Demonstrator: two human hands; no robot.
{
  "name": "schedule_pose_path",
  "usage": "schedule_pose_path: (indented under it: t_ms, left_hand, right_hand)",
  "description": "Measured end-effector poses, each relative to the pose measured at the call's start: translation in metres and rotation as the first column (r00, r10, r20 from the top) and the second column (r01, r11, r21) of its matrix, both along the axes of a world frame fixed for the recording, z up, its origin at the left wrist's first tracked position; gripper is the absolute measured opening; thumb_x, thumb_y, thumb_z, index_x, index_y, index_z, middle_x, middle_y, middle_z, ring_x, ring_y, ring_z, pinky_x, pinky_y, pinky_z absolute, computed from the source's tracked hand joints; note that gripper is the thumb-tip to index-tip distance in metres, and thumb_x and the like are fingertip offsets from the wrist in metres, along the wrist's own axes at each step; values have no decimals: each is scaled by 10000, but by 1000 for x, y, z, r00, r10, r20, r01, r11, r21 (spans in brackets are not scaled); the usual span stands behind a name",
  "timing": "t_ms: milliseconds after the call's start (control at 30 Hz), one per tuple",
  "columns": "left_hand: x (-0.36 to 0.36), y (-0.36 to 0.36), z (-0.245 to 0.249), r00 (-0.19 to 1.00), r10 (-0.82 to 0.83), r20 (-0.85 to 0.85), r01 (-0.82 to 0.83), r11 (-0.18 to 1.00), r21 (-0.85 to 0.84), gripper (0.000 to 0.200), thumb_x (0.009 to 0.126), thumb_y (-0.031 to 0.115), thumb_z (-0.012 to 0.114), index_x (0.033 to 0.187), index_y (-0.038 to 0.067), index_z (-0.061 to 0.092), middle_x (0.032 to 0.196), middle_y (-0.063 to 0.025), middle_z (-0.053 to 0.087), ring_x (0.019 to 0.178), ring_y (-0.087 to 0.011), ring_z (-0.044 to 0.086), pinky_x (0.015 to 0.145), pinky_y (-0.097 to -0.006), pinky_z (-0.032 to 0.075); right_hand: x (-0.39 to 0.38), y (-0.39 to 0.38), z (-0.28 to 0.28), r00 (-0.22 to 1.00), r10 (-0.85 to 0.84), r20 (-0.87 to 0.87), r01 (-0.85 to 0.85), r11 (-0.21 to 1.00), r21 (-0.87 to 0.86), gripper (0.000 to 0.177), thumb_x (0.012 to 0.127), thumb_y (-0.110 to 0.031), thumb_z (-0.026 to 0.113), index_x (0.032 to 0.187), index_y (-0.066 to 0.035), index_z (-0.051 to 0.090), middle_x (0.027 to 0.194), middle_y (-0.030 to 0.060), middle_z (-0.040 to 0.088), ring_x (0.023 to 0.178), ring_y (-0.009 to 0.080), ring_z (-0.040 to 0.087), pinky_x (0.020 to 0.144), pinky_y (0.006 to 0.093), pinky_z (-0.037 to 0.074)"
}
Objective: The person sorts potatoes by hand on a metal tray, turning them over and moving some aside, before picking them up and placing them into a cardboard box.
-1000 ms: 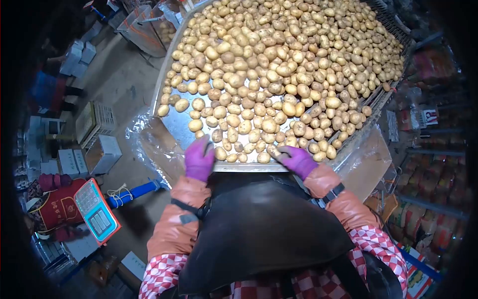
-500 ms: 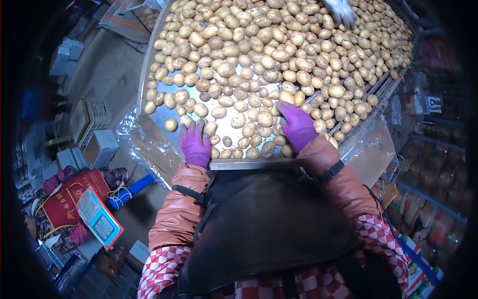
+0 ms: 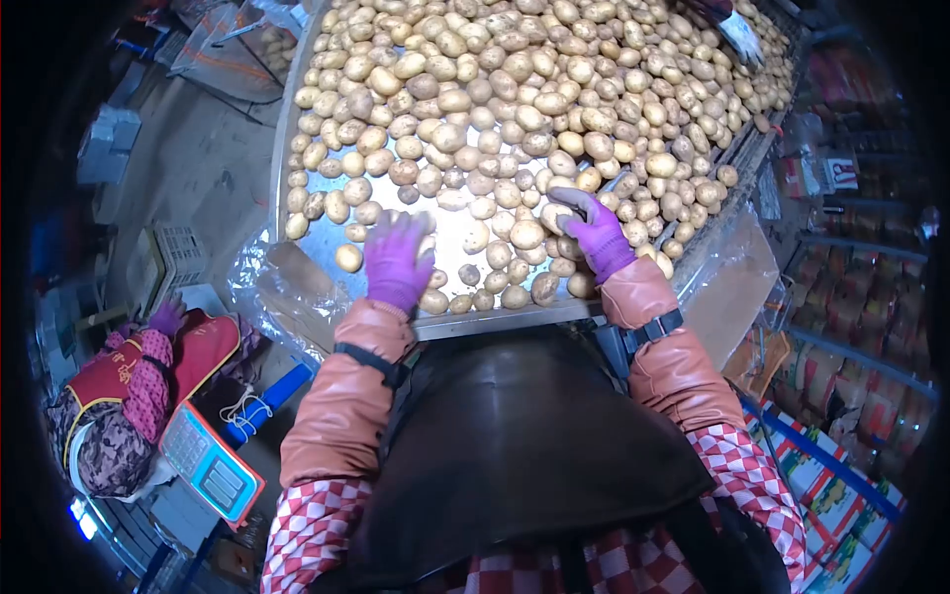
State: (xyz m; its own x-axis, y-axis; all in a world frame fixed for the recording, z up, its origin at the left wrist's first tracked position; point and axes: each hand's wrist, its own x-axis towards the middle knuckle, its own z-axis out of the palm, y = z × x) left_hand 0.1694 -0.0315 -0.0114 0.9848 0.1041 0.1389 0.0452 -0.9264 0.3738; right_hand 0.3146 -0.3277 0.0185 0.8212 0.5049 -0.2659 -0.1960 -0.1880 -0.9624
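A great many potatoes [image 3: 554, 104] cover a metal sorting table [image 3: 336, 282]. In a purple glove, my left hand [image 3: 398, 262] lies palm down among the loose potatoes near the front edge. Its fingers point forward, slightly blurred, and a potato shows beside it. My right hand [image 3: 600, 236], also gloved in purple, has its fingers and thumb curled around a potato [image 3: 555, 217]. Between both hands lie several loose potatoes [image 3: 526, 235] on the shiny surface.
Another person's gloved hand [image 3: 740, 40] reaches over the pile at the far right. At left are a digital scale [image 3: 213, 463] and a person in a red apron [image 3: 203, 351]. Plastic-covered cardboard [image 3: 297, 287] flanks the table's left corner. Printed cartons [image 3: 831, 485] stand at lower right.
My left hand has moved slightly forward and right over the potatoes. My right hand has turned inward, its fingers now around a potato. The other person's hand has shifted right.
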Motion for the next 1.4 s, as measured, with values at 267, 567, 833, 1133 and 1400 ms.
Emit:
schedule_pose_path:
  t_ms: [267,567,833,1133,1400]
  left_hand:
    - [47,-79,19,966,-229,121,245,959,-140,442,764,170,652,1201,117,608,1147,-133,616,996,-345,580,792,-456,476]
    - [89,-140,21,888,-299,-350,285,954,-92,481,802,213,667,1270,225,556,1192,-101,594,908,-318,659,733,-442,532]
    - [82,-125,73,850,-467,-244,-441,-378,-814,619,1000,313,499,1510,68,250,1220,-158,592,892,-206,651,676,-295,545]
    - [95,-177,76,695,-657,-293,-252,159,-955,803,978,537,475,1524,12,209,1447,-127,420,1092,-178,595,848,-311,528]
    - [74,-135,13,745,-617,-254,650,757,66,716,787,391,696,1431,184,459,1517,-138,356,1377,-426,298,1130,-564,207]
  right_hand:
    - [-26,-18,44,924,94,371,-11,975,-221,573,887,-205,670,1388,-12,469,1414,153,487,1287,255,491,1053,370,447]
    - [-25,-58,6,652,65,-755,608,550,573,520,986,-282,549,1459,-137,388,1425,124,405,1244,297,454,915,317,506]
    - [-29,-87,11,541,-76,-838,589,745,313,384,988,-279,553,1334,-114,533,1104,95,634,944,222,631,795,322,541]
    - [-47,-86,32,985,-48,-166,109,919,380,769,821,4,689,1490,-15,310,1443,139,408,1192,197,527,942,332,493]
    - [-84,-146,55,824,-188,-534,473,748,466,615,951,-392,577,1423,-42,397,1150,169,632,770,212,657,596,307,531]
